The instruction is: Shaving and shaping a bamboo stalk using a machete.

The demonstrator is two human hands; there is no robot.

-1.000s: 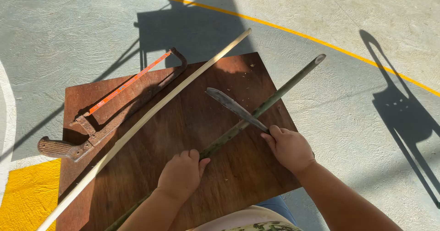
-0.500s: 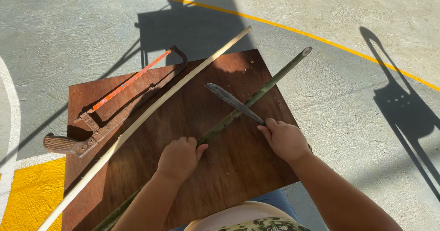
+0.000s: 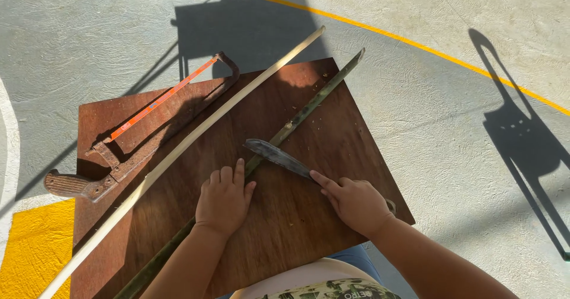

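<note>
1. Outdoor concrete floor (image 3: 445, 115), grey and rough, is crossed by a yellow painted line; a brown wooden board (image 3: 332, 156) serves as the desk.
2. Green bamboo strip (image 3: 309, 109) is laid diagonally on the board and pinned flat under the left hand (image 3: 224, 201), fingers extended.
3. Dark metal knife (image 3: 278, 155) is gripped by the right hand (image 3: 354, 204), blade set across the strip.
4. Small shavings are scattered near the board's far edge; the strip is judged partly pared, most of its length left green.
5. Pale, smooth peeled stick (image 3: 196, 142) and rusty hacksaw (image 3: 148, 127) with orange blade are left untouched alongside.
</note>
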